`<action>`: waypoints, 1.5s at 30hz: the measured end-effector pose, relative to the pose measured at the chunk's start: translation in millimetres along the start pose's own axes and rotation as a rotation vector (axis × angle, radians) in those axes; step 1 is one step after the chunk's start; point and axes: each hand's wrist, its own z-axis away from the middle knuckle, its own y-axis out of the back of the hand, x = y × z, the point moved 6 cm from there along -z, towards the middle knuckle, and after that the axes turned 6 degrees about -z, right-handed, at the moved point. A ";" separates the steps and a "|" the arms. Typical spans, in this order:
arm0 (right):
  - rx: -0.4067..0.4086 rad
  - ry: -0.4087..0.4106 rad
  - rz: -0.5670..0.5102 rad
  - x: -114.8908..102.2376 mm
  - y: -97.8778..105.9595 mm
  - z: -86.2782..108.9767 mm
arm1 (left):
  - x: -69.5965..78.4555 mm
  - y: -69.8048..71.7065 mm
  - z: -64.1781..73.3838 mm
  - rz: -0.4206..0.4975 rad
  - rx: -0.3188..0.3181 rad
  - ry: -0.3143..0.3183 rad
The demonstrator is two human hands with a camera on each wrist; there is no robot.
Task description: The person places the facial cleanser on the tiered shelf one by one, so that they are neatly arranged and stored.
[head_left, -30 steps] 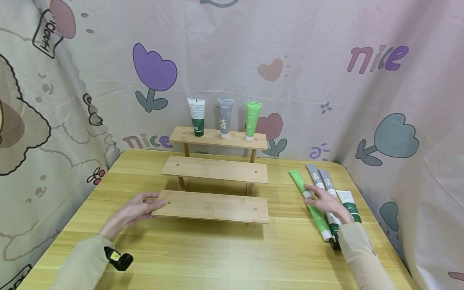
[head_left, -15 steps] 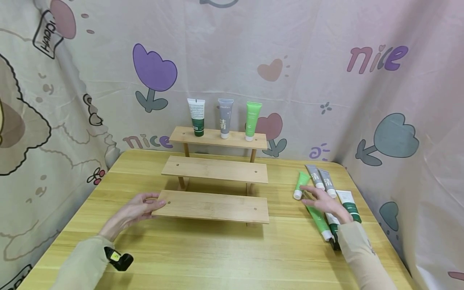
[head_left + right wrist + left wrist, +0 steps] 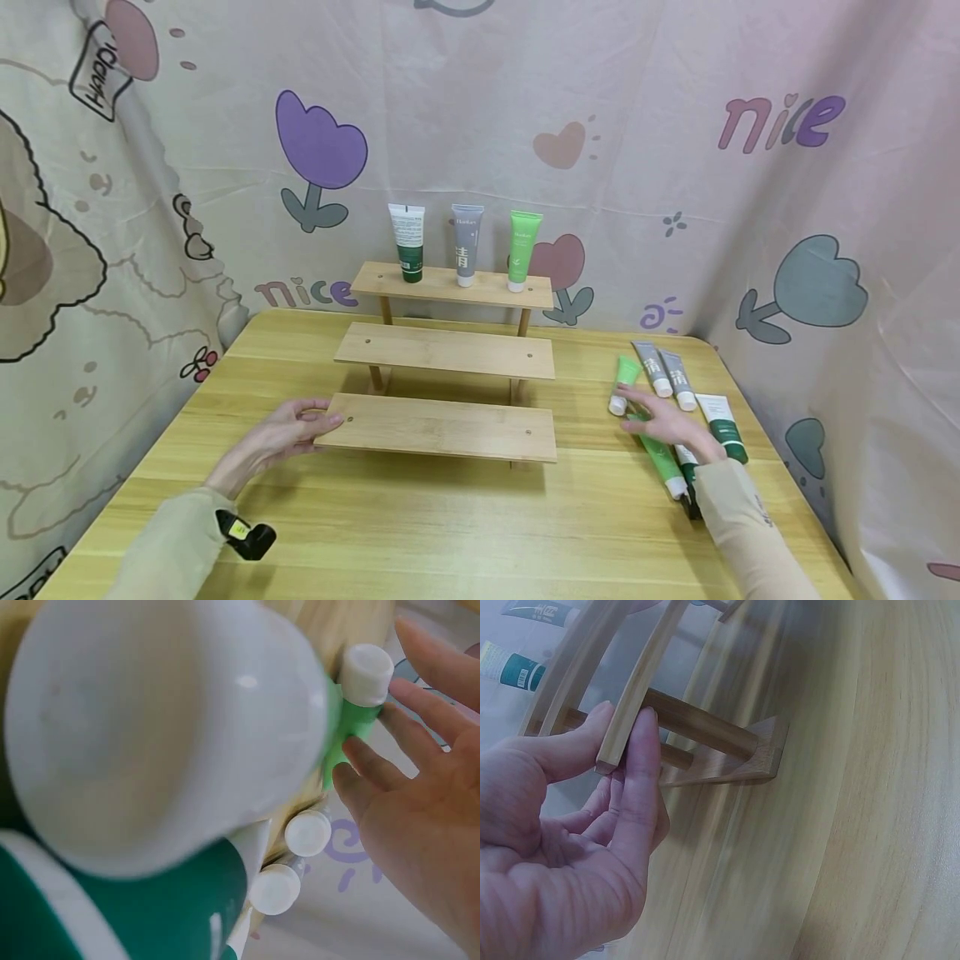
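The right hand reaches over tubes at the right of a wooden surface, fingers loosely extended and well spread, nothing gripped. Its fingertips are at a small light green tube with a white cap; whether they press on it is hard to tell. A second ago this tube lay with its cap toward the lower right; now it is turned, the cap pointing toward the person and slightly left. Since half a second ago it is almost unmoved, while the fingers have shifted a little left, over it.

The left hand pinches the left end of the lowest board of a three-tier wooden stand, thumb above and fingers below, as in the earlier frames.

Under and around the right hand lie a second green tube and a partly hidden white and dark green tube. Beyond are two grey tubes side by side, and to the right another white and dark green tube.

On the stand's top board, three tubes stand upright, unchanged: white and dark green, grey and light green. A patterned cloth hangs behind.
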 end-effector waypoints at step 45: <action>0.150 -0.257 -0.020 4.1 6.5 -26.6 | -0.2 -1.0 -0.8 -0.011 0.011 0.004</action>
